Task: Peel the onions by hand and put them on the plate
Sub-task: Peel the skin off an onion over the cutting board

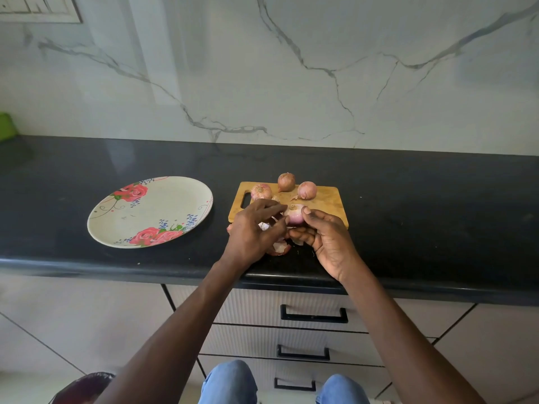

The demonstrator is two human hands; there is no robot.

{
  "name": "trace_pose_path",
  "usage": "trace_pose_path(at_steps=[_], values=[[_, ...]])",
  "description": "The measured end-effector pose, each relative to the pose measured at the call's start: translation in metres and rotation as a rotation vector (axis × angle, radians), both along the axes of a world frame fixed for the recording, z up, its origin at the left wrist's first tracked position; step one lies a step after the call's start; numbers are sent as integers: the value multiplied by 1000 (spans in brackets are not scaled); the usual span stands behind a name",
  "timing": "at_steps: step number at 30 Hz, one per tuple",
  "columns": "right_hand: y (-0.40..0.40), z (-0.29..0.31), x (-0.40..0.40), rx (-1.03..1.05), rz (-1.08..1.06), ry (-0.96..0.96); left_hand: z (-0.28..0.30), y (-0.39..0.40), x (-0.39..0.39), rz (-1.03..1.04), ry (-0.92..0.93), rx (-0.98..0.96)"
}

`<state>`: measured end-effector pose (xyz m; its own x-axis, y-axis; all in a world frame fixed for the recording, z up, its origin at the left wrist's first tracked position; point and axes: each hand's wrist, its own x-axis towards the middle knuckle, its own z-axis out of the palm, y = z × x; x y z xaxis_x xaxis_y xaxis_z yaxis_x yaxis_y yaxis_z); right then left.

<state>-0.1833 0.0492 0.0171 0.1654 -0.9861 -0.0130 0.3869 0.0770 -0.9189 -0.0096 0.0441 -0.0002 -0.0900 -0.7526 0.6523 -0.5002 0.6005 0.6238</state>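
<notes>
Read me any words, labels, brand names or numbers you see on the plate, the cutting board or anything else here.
No readable text anywhere.
plate: only painted roses and blue sprigs, no words.
cutting board: bare wood, no mark.
drawers: plain fronts, no labels.

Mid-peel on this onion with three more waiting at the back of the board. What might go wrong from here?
1. The onion, held by the right hand while the left hand pulls skin, could slip and drop.
2. Loose peels lie near the counter edge and may fall.
3. One unpeeled onion sits at the cutting board rim and might roll.
</notes>
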Motion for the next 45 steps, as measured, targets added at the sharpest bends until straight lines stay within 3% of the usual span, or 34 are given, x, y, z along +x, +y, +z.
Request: trace_pose_path(at_steps=[8,21,28,32,41,45], values=[[1,-2,1,-62,-72,152,2,1,1,0,-17,-19],[-5,-9,1,-55,-119,158,3,2,0,-35,67,89],[-6,-6,-1,-9,-39,15,-2,-2,-1,60,-18,82],[-5,-4,-3,-1,-38,-82,0,1,0,45,32,63],[-12,-14,-4,-17,-42,-78,-1,1,1,-79,-25,-24],[-11,-13,-3,-47,-45,-61,2,1,-1,-105,-9,38]])
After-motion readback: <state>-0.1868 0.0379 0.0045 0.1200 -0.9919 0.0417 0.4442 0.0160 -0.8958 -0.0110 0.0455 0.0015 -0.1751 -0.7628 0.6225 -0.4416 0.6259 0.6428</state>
